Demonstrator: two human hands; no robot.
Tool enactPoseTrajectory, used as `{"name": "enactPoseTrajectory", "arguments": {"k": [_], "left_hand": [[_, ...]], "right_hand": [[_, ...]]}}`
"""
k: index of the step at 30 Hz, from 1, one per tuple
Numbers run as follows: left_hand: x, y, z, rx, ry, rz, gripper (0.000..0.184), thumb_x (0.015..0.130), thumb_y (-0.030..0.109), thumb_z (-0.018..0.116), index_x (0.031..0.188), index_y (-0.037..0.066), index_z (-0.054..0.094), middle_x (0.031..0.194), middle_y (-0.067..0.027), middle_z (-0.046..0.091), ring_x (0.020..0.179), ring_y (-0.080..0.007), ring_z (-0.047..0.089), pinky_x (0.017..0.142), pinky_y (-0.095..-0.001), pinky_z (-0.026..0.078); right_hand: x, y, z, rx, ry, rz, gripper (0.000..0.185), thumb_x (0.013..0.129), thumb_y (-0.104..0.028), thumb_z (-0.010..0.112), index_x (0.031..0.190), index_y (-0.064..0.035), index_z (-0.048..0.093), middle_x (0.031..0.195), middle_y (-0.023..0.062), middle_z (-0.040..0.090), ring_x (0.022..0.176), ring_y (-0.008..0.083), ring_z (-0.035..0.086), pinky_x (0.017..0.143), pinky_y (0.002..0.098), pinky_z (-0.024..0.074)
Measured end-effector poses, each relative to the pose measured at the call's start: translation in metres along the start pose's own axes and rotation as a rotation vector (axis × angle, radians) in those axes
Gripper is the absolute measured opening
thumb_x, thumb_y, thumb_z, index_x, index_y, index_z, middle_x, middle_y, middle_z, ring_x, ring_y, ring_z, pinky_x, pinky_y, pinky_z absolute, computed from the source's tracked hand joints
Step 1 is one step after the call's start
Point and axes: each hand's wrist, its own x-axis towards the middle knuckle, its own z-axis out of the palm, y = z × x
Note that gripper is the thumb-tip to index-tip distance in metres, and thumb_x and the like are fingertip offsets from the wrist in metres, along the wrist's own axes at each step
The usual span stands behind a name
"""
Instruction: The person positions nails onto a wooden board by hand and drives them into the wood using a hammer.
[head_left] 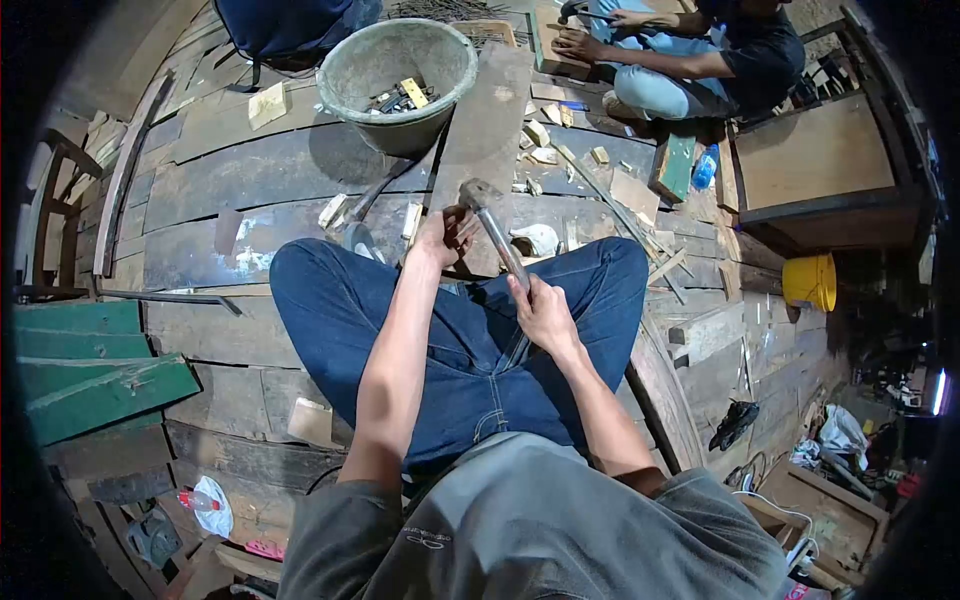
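My right hand (543,312) is closed round the handle of a hammer (500,235), whose metal head is raised over a flat wooden board (487,120). Beside the hammer head, my left hand (447,237) has its fingers curled over the near part of the board; what they hold, if anything, is too small to make out. The board lies lengthwise in front of my crossed legs, past the right side of a grey bucket (395,140) with metal pieces and a yellow item in it.
Wood scraps (543,155) lie right of the board. A co-worker (690,70) sits at the upper right, holding a hammer. Green planks (110,375) are at the left, a yellow bucket (808,283) at the right. A long timber (668,400) lies by my right knee.
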Motion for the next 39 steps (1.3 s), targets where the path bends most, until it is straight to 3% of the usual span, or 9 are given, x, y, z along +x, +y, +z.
{"name": "enactPoseTrajectory", "arguments": {"k": [9,13,14,17,18,21,24,26,39], "left_hand": [[0.006,-0.002,0.001,-0.076,-0.064,0.069,0.016,0.095,0.013,0.050,0.096,0.004,0.064,0.096,-0.0056,0.068,0.087,-0.0201,0.064,0.090,-0.0432,0.055],[-0.003,-0.005,0.005,-0.028,0.017,0.105,0.017,0.096,0.014,0.050,0.097,0.004,0.063,0.094,-0.0048,0.066,0.084,-0.0187,0.065,0.083,-0.0375,0.056],[-0.002,-0.006,0.002,0.137,0.030,0.112,0.017,0.094,0.015,0.051,0.096,0.005,0.064,0.093,-0.0041,0.066,0.084,-0.0186,0.066,0.080,-0.0361,0.055],[-0.024,-0.005,0.005,0.748,0.155,0.213,0.018,0.085,0.020,0.059,0.094,0.010,0.071,0.085,-0.0057,0.071,0.083,-0.0185,0.069,0.069,-0.0321,0.052],[-0.023,-0.005,0.001,0.920,0.189,0.279,0.019,0.083,0.022,0.060,0.093,0.010,0.072,0.086,-0.0084,0.071,0.084,-0.0207,0.069,0.071,-0.0339,0.053],[-0.012,-0.005,-0.017,1.404,0.379,0.523,0.021,0.078,0.024,0.065,0.089,0.008,0.073,0.092,-0.0206,0.071,0.094,-0.0329,0.069,0.081,-0.0424,0.053],[-0.028,-0.003,-0.015,1.582,0.386,0.618,0.021,0.079,0.024,0.066,0.088,0.006,0.072,0.094,-0.0210,0.070,0.097,-0.0389,0.066,0.085,-0.0466,0.052],[-0.039,-0.004,-0.008,1.609,0.473,0.716,0.018,0.080,0.020,0.064,0.087,0.004,0.070,0.091,-0.0245,0.069,0.093,-0.0417,0.066,0.081,-0.0494,0.052],[-0.043,0.004,0.006,1.725,0.517,0.960,0.018,0.084,0.004,0.052,0.096,-0.004,0.063,0.095,-0.0297,0.066,0.089,-0.0482,0.065,0.076,-0.0536,0.053]], "right_hand": [[0.006,0.001,-0.002,-0.012,-0.022,0.074,0.042,0.099,-0.033,0.053,0.090,0.0069,0.061,0.070,0.0314,0.059,0.075,0.0488,0.062,0.062,0.0507,0.0469],[0.007,-0.008,-0.021,0.049,0.011,0.117,0.046,0.099,-0.036,0.054,0.089,0.0080,0.062,0.070,0.0311,0.059,0.072,0.0467,0.064,0.062,0.0486,0.0472],[0.009,0.004,-0.018,0.062,0.071,0.098,0.050,0.100,-0.039,0.054,0.081,0.0071,0.058,0.058,0.0201,0.050,0.052,0.0213,0.046,0.052,0.0415,0.0399],[0.020,0.016,-0.027,0.101,0.110,0.140,0.057,0.101,-0.044,0.050,0.072,0.0051,0.053,0.053,0.0099,0.048,0.050,0.0174,0.047,0.050,0.0374,0.0401],[0.027,0.030,-0.028,0.192,0.064,0.201,0.058,0.100,-0.046,0.049,0.082,0.0087,0.059,0.058,0.0197,0.053,0.053,0.0250,0.056,0.057,0.0434,0.0450],[0.037,0.051,-0.029,0.358,0.038,0.322,0.059,0.101,-0.047,0.048,0.073,0.0040,0.053,0.054,0.0111,0.051,0.048,0.0202,0.054,0.049,0.0389,0.0435],[0.035,0.063,-0.029,0.563,0.017,0.371,0.051,0.102,-0.046,0.046,0.071,-0.0047,0.047,0.050,0.0019,0.042,0.037,0.0124,0.041,0.035,0.0310,0.0320],[0.035,0.072,-0.024,0.686,0.006,0.402,0.046,0.102,-0.045,0.046,0.073,-0.0101,0.042,0.049,-0.0029,0.033,0.033,0.0077,0.029,0.029,0.0266,0.0221],[0.039,0.087,-0.022,0.824,-0.110,0.509,0.045,0.103,-0.042,0.045,0.073,-0.0095,0.042,0.049,-0.0033,0.032,0.033,0.0079,0.028,0.030,0.0279,0.0226]]}}
